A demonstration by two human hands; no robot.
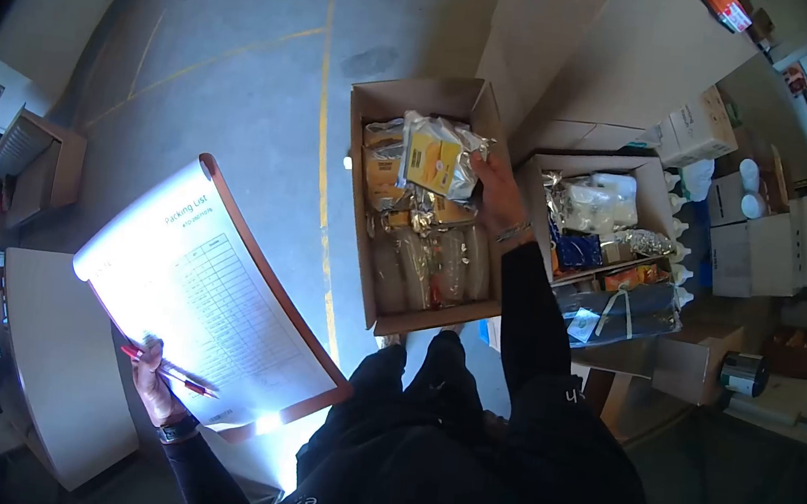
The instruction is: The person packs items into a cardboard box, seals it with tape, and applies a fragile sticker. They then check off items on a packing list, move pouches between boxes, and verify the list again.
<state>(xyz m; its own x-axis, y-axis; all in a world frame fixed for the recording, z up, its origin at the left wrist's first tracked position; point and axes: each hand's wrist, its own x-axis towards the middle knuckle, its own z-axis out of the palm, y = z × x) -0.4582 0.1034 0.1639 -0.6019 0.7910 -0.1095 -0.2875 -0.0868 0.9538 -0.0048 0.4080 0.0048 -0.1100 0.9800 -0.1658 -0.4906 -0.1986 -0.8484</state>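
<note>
My left hand (155,385) grips the lower left edge of a brown clipboard (262,253) and a red pen (172,372). Clipped to the board is a white sheet (210,269) headed "Packing List", with a table; glare washes out part of it. On the other side, my right hand (499,195) is closed on the right edge of a silver and yellow foil pouch (440,159). That pouch is over an open cardboard box (375,294), which contains more foil pouches (383,174) and clear wrapped items (412,263).
To the right, a second open carton (668,194) contains foil and plastic packs. White spray bottles (682,254) stand beside it, near more cartons (757,245) and a dark can (743,374). Yellow lines (322,161) cross the grey floor. A pale tabletop (59,351) lies at left.
</note>
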